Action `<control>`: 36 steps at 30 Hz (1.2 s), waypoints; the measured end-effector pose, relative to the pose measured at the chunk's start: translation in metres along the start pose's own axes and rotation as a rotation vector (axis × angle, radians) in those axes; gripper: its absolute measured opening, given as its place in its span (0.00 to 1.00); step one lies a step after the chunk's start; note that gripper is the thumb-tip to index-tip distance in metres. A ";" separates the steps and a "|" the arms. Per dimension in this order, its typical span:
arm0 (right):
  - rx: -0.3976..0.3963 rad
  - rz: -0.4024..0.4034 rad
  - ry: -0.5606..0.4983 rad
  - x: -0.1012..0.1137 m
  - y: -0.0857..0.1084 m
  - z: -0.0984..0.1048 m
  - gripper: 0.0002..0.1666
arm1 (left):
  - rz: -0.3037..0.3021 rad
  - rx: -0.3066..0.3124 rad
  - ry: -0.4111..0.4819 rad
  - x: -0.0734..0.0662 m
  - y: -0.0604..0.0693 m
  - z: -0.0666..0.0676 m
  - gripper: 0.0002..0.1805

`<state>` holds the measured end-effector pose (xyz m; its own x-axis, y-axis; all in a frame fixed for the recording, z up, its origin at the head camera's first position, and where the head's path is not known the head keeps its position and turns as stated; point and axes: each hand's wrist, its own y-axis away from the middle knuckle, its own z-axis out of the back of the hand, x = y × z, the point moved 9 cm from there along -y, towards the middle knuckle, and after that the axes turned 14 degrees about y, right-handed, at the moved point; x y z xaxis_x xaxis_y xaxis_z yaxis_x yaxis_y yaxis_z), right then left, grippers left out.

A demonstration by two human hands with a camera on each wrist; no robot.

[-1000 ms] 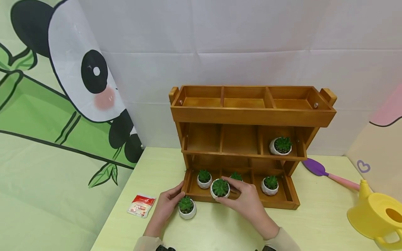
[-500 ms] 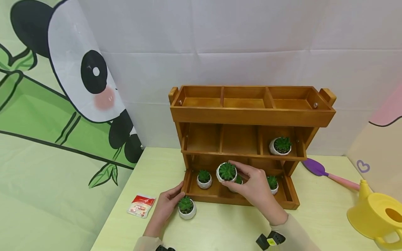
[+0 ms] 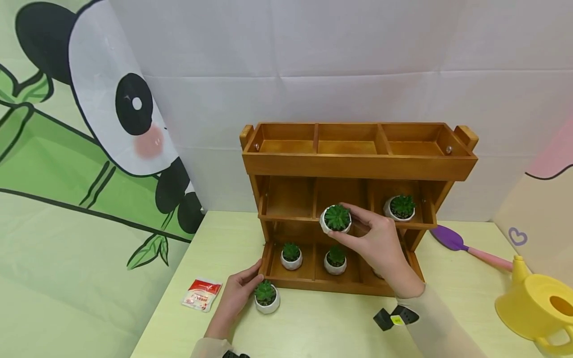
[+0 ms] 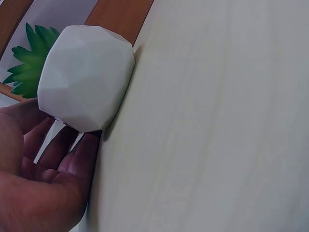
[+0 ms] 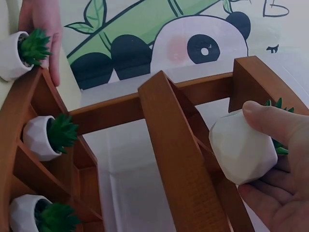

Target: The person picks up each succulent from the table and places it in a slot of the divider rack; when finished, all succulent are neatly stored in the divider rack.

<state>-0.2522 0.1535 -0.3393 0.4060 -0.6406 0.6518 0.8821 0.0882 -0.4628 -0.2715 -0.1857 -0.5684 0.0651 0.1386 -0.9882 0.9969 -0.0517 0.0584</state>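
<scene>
My right hand (image 3: 380, 243) pinches a small potted succulent (image 3: 337, 219) between thumb and fingers, raised in front of the middle tier of a brown wooden shelf (image 3: 358, 166). In the right wrist view, the white faceted pot (image 5: 244, 147) is tilted in that hand. My left hand (image 3: 239, 288) rests at the front left corner of the bottom tier, fingers along its side. Another potted succulent (image 3: 266, 297) stands on the table beside the left thumb; in the left wrist view, its pot (image 4: 87, 77) hides the fingertips.
Potted succulents sit in the bottom tier's left (image 3: 291, 256) and middle (image 3: 335, 260) compartments; my right arm mostly hides one at right. Another (image 3: 400, 208) occupies the middle tier's right compartment. Nearby lie a red-and-white packet (image 3: 202, 294), a purple toy shovel (image 3: 449, 239) and a yellow watering can (image 3: 532, 303).
My right hand has lifted the potted succulent up and to the right, from the bottom tier's front edge to the middle tier's level. The left hand has stayed in place.
</scene>
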 end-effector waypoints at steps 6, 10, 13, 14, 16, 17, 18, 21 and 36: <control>-0.022 -0.024 0.041 -0.005 -0.010 0.010 0.38 | -0.001 -0.003 0.003 -0.001 0.001 -0.001 0.25; -0.038 -0.042 0.049 -0.012 -0.015 0.012 0.38 | 0.000 -0.006 0.003 -0.001 0.001 -0.002 0.25; -0.064 -0.055 0.063 -0.019 -0.019 0.013 0.38 | 0.006 -0.009 0.003 0.000 0.000 -0.001 0.25; -0.073 -0.058 0.070 -0.021 -0.021 0.013 0.38 | 0.007 -0.009 0.002 0.001 0.000 -0.001 0.25; -0.086 -0.067 0.085 -0.024 -0.023 0.014 0.38 | 0.007 -0.005 0.001 0.001 0.000 -0.001 0.25; -0.088 -0.072 0.090 -0.026 -0.025 0.014 0.38 | 0.008 -0.005 0.004 0.001 0.000 -0.001 0.25; -0.089 -0.079 0.096 -0.027 -0.026 0.014 0.38 | 0.008 -0.004 0.004 0.001 0.000 -0.002 0.25; -0.088 -0.096 0.113 -0.030 -0.029 0.013 0.38 | 0.006 -0.001 0.008 0.001 0.001 -0.002 0.25; -0.101 -0.054 0.225 -0.026 -0.044 0.003 0.35 | 0.003 -0.005 0.012 0.001 0.000 -0.001 0.25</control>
<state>-0.3008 0.1684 -0.3340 0.2854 -0.7970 0.5324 0.8683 -0.0201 -0.4955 -0.2711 -0.1851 -0.5691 0.0690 0.1505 -0.9862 0.9969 -0.0476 0.0625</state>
